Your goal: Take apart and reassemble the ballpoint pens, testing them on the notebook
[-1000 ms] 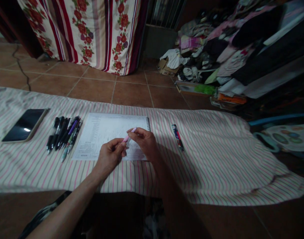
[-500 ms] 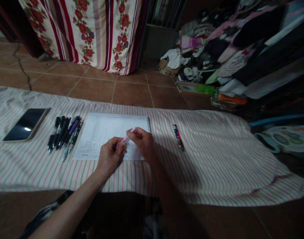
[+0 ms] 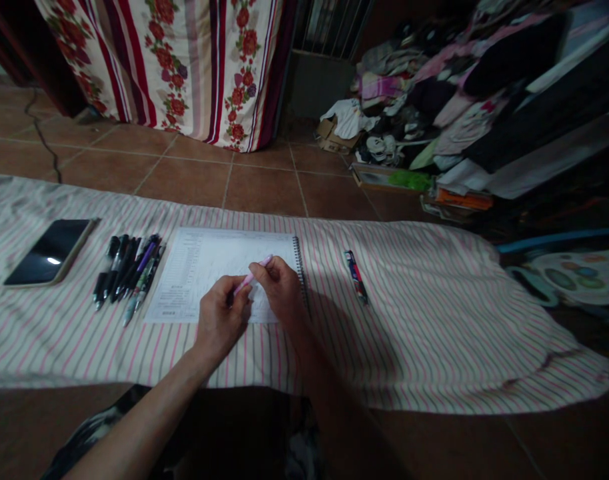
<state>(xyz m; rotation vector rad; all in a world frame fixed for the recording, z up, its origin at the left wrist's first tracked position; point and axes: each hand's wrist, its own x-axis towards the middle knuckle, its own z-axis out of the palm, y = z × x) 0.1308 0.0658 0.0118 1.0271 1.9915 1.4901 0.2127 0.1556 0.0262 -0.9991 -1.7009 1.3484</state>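
Pink pen (image 3: 243,284): held between both hands over the spiral-bound notebook (image 3: 219,253) – slanted, with the purplish end pointing right and away from the wearer.
Left hand (image 3: 220,310): clamped, thumb and curled fingers together, on the nearer part of the pink pen.
Right hand (image 3: 278,287): pinched with thumb and fingertips on the farther part, just beside the left hand.
Notebook page: lying flat beneath both hands, wire coil along the right edge, print down the left margin – too small to read.
Pen cluster (image 3: 129,267): laid side by side left of the notebook, mostly black, with one purple-barrelled.
Dark blue-and-red pen (image 3: 356,277): lying alone to the right of the notebook, well apart from the cluster.
Smartphone (image 3: 49,253): resting screen up, beyond the pen cluster at far left.
Striped cloth (image 3: 444,307): spread under everything listed, slightly wrinkled.
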